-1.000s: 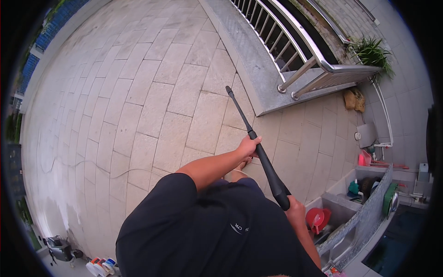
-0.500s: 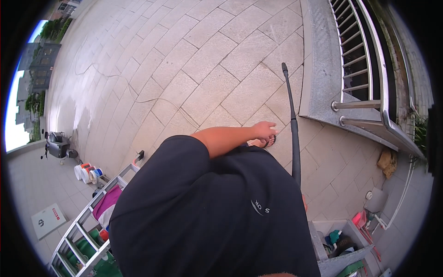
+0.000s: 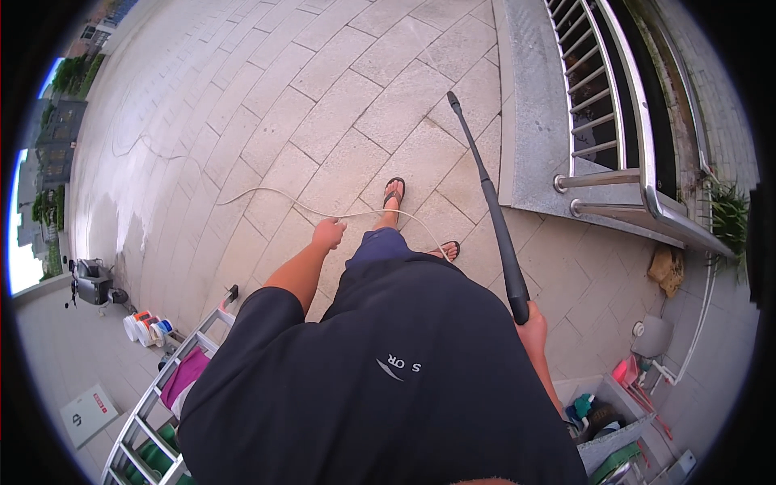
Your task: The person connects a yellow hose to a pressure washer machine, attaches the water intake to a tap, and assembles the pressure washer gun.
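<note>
A long black pressure washer wand slants up and away, its nozzle above the paving. My right hand is wrapped around its near end at my right side. My left hand is out to the left of my leg, fingers closed at the thin pale hose. The hose arcs from the left paving past these fingers, crosses in front of my shin and drops toward my right sandal. My left sandal stands farther forward.
A stone ledge with a metal railing runs along the right. An aluminium ladder is at lower left, with buckets and a scooter beyond. A stone basin holding items stands at lower right.
My left hand has swung from in front of my body to the left and now meets the hose, which crosses my leg. The wand tip moved left, and my right hand came into view.
</note>
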{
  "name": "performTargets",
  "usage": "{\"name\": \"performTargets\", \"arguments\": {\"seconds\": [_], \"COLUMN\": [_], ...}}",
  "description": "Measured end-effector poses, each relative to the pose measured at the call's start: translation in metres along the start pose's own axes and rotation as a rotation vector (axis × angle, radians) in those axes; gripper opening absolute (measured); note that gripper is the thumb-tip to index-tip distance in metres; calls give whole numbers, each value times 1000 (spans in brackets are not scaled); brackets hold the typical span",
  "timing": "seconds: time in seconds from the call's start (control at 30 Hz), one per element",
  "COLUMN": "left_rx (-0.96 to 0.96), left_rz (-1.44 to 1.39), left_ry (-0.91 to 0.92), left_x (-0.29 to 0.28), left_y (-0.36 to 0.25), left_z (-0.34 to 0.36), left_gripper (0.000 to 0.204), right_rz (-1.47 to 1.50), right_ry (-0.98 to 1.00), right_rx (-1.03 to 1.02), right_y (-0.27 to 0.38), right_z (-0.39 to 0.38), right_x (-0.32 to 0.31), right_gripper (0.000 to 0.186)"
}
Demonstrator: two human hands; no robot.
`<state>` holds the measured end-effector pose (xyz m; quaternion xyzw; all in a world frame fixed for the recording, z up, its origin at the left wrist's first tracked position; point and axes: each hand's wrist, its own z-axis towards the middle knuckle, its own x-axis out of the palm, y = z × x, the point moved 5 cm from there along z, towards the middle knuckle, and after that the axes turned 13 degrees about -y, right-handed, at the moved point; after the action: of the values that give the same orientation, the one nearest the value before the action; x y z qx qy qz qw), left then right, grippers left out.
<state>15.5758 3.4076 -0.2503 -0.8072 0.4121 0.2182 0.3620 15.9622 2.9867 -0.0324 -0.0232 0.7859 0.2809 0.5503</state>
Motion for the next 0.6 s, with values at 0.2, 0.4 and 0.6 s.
{"name": "performTargets", "arguments": {"seconds": [0.2,0.4,0.6], "left_rx": [448,621,559], "left_rz": [360,298,213], "left_ry": [210,266,154], "left_x": [48,50,27], "left_y": [-65,-166,-211], "left_z": [10,42,97], "left_gripper": [59,59,57], "right_rz": [44,131,88], "right_ry": [-24,-28,10], "right_rx": [96,108,40], "right_y": [22,42,71], "right_z": [1,-7,-8], "right_x": [-7,-14,-3], "right_gripper": [34,34,22]}}
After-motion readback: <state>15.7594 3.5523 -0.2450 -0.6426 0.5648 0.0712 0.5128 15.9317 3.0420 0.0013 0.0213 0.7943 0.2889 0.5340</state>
